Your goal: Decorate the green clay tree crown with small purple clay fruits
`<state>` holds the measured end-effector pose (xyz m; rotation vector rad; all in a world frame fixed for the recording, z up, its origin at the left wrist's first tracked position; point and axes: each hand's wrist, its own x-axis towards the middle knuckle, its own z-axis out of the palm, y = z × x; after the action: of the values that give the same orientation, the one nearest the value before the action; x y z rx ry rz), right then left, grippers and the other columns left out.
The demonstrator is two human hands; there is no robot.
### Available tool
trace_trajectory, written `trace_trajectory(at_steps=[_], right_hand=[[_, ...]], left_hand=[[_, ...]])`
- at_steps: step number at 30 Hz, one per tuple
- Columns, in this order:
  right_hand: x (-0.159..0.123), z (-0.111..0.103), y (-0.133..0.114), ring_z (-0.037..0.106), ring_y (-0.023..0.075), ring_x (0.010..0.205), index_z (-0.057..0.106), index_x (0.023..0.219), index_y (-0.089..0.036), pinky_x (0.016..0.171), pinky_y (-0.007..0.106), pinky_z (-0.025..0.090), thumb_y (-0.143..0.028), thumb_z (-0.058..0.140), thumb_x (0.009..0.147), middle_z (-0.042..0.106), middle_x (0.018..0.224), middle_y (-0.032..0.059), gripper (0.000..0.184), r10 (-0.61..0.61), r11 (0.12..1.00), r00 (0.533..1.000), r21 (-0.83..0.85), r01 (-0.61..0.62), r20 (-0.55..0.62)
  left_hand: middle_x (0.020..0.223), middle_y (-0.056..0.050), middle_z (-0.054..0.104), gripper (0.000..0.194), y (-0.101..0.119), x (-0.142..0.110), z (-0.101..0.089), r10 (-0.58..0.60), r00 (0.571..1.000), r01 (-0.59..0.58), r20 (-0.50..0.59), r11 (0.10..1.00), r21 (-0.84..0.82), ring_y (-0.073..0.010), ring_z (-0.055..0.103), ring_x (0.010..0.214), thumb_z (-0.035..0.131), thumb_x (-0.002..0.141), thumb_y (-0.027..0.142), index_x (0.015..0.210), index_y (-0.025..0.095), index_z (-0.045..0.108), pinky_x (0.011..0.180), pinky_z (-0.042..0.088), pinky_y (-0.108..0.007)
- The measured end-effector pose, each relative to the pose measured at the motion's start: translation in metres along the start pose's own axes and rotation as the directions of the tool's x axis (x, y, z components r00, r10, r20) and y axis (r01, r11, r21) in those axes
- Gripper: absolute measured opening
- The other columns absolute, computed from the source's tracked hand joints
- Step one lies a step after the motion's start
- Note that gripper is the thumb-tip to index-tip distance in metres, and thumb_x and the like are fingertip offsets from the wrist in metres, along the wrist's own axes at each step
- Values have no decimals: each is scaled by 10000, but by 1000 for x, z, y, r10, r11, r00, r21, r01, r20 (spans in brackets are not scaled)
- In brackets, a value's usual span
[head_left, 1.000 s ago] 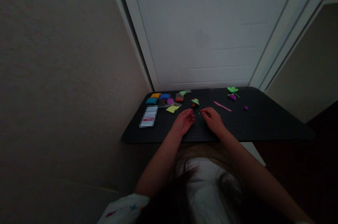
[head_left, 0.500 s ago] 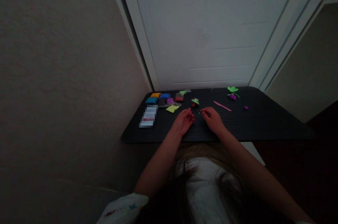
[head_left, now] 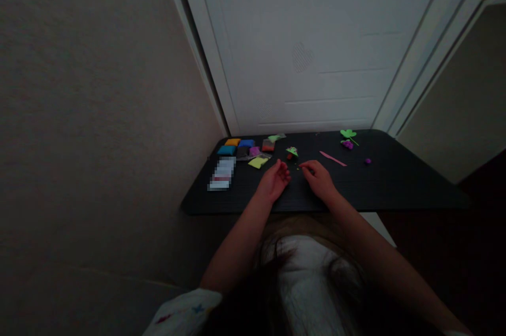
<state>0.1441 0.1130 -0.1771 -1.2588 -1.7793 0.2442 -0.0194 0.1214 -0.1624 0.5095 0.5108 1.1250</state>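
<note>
My left hand (head_left: 275, 179) rests on its side on the dark table, palm facing right. Its fingers are loosely curled and apart, with nothing seen in them. Opposite it, my right hand (head_left: 317, 176) is bent low over the tabletop with thumb and forefinger close together. Whatever may be between those fingertips is too small to make out. Tiny yellowish crumbs (head_left: 298, 169) lie just beside the right fingertips. Behind both hands stands a small clay mushroom (head_left: 292, 153) with a spotted green cap and a red stem, touched by neither.
Left on the black table (head_left: 415, 188) lie orange (head_left: 233, 142), blue (head_left: 247, 143), teal (head_left: 226, 150) and yellow clay packets (head_left: 258, 162), and a blurred-out phone-like item (head_left: 222, 173). Rightward are a pink clay knife (head_left: 332, 159), a green clover shape (head_left: 348, 134), purple clay (head_left: 347, 144) and a purple lump (head_left: 368, 161).
Both hands stay nearly where they were. The left fingers shift very slightly; the objects on the table have not moved.
</note>
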Motion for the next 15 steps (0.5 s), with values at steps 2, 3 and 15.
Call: trace_trajectory(at_steps=[2, 3, 15], right_hand=[[0, 0, 1, 556, 148, 891, 539, 1016, -153, 775, 359, 472, -316, 465, 845, 563, 1031, 58, 248, 0, 1000, 1000, -1, 0, -1], [0, 1, 1, 556, 147, 888, 539, 1016, -154, 773, 357, 473, -316, 465, 846, 563, 1030, 58, 247, -1, 1000, 1000, -1, 1, -1], [-1, 0, 0, 557, 146, 881, 541, 1009, -151, 767, 354, 474, -316, 465, 845, 566, 1021, 57, 244, 4, 1000, 1000, 0, -4, 0]], left_hand=[[684, -3, 616, 146, 0, 0, 1, 5, 1000, -5, -3, 1000, 3, -85, 575, 610, 593, 744, 277, 780, 135, 596, 577, 435, -223], [693, -6, 620, 145, 0, -1, 1, 8, 1000, -8, -4, 1000, 5, -85, 577, 615, 593, 745, 269, 793, 133, 602, 578, 437, -221], [707, -15, 632, 140, -1, -2, 2, 47, 999, -47, 14, 999, 26, -84, 591, 636, 605, 722, 149, 859, 127, 620, 594, 460, -208]])
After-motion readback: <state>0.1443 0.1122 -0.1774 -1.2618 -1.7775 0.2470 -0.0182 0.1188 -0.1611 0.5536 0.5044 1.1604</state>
